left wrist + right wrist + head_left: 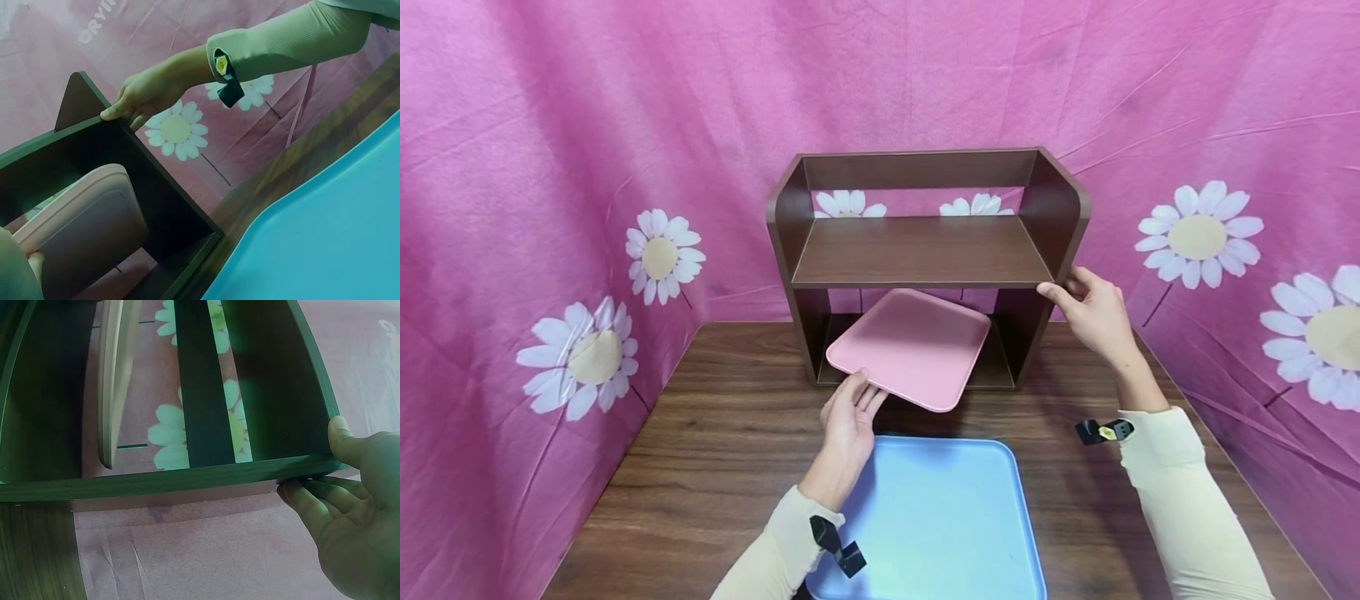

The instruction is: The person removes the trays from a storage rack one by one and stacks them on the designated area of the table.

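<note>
My left hand (848, 421) pinches the near left edge of a pink tray (917, 346), thumb on top and fingers underneath. The tray is tilted, its far part inside the lower compartment of a dark brown two-level shelf (925, 250) and its near corner sticking out in front. With my right hand (1097, 317) I grip the shelf's right side panel around the level of the middle board. In the right wrist view the thumb (340, 434) lies on the panel's front edge, with the fingers on its outer face. Seen from the left wrist, the pink tray (94, 231) stands steeply inside the frame.
A blue tray (943, 517) lies on the wooden table (715, 450) in front of the shelf, under my left forearm. Behind and to both sides hangs a pink curtain (925, 75) with white daisies. Each sleeve carries a small black wrist device (1103, 431).
</note>
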`<state>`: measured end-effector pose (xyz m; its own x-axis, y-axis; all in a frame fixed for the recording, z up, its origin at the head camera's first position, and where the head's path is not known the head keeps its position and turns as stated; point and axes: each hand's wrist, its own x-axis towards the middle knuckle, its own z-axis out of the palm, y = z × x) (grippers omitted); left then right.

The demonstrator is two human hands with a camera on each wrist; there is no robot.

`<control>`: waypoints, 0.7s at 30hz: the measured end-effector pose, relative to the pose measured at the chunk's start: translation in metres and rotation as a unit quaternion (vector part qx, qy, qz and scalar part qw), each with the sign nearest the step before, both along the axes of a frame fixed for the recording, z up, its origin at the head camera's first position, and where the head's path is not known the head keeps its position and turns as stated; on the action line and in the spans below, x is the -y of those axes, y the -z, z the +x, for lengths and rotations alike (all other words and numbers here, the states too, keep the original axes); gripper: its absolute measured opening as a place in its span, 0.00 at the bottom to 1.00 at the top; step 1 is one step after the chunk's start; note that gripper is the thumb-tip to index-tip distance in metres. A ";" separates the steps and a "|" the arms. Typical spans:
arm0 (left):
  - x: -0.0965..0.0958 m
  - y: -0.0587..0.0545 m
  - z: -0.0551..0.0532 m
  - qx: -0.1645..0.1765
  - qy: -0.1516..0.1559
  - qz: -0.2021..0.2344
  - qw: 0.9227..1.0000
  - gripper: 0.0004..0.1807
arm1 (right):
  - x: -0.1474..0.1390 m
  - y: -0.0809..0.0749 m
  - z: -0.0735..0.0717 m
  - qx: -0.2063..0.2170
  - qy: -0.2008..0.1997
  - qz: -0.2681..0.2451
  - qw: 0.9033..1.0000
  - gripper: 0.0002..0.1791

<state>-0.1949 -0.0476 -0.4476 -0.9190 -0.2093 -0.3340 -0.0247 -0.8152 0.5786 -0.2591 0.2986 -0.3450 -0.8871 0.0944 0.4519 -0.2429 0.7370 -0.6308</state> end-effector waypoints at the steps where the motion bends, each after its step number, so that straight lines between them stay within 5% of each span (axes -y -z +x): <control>1: 0.001 0.000 0.000 -0.001 0.000 -0.002 1.000 0.04 | 0.000 0.000 0.000 0.000 0.001 0.000 1.000 0.25; 21: 0.033 -0.002 -0.006 -0.032 0.044 -0.020 0.998 0.09 | 0.001 -0.001 0.001 0.006 0.005 0.006 1.000 0.27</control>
